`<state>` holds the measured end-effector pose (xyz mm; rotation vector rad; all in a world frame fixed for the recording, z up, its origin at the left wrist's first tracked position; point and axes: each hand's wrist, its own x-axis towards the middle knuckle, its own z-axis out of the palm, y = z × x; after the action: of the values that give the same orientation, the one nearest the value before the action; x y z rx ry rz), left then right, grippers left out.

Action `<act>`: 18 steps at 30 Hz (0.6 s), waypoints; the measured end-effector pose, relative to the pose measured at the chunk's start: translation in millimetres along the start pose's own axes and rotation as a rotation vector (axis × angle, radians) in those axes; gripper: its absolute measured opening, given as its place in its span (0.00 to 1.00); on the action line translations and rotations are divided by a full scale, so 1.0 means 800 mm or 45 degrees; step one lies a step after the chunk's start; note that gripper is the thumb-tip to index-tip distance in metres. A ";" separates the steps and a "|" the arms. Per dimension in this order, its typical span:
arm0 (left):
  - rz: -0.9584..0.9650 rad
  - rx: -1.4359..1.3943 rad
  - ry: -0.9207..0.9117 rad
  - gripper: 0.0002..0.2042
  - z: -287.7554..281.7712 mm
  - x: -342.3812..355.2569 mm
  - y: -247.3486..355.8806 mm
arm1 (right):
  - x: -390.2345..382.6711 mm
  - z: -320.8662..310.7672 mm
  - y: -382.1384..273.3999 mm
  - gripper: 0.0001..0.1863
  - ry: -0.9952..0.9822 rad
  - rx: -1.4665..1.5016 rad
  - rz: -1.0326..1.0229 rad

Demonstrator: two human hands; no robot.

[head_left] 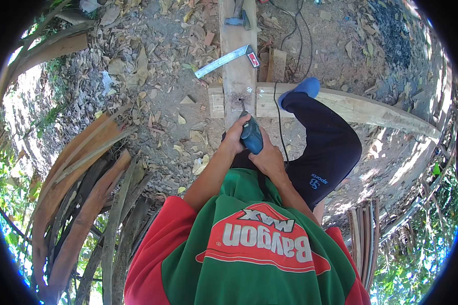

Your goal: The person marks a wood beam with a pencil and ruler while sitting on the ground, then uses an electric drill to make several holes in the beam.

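Both of my hands are closed on a dark blue-green power drill (252,138). My left hand (234,134) wraps round its front part, and my right hand (269,159) grips the rear. Its thin bit points away from me at the near part of a long wooden beam (239,76), where a dark spot, perhaps a hole, shows. Whether the bit is inside the wood I cannot tell. Pencil marks are on the beam around there. Farther along it lies a try square (221,62) with a metal blade, set aslant. Beyond that rests a hammer (236,21).
A second plank (341,105) meets the beam crosswise and runs right, with my blue shoe (301,91) against it. A black cord (279,122) passes beside my leg. A short wood block (276,66) stands near the beam. Stacked boards (81,203) lie at left among dry leaves.
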<state>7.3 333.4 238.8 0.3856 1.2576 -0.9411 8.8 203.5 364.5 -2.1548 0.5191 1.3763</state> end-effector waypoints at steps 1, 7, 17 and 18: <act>0.001 0.006 0.005 0.15 0.001 0.000 0.001 | 0.000 -0.001 -0.001 0.51 0.004 -0.001 0.004; 0.006 0.002 -0.011 0.15 -0.004 0.004 0.002 | 0.003 0.004 -0.004 0.51 0.003 -0.033 0.014; 0.006 -0.106 -0.079 0.15 -0.020 0.010 0.004 | 0.009 0.005 -0.012 0.51 -0.024 -0.162 -0.024; 0.002 -0.113 -0.090 0.15 -0.021 0.011 0.005 | 0.010 0.005 -0.012 0.51 -0.027 -0.164 -0.026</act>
<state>-0.4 344.5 224.8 0.2815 1.2297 -0.8872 15.0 213.1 358.1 -2.2382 0.4095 1.4556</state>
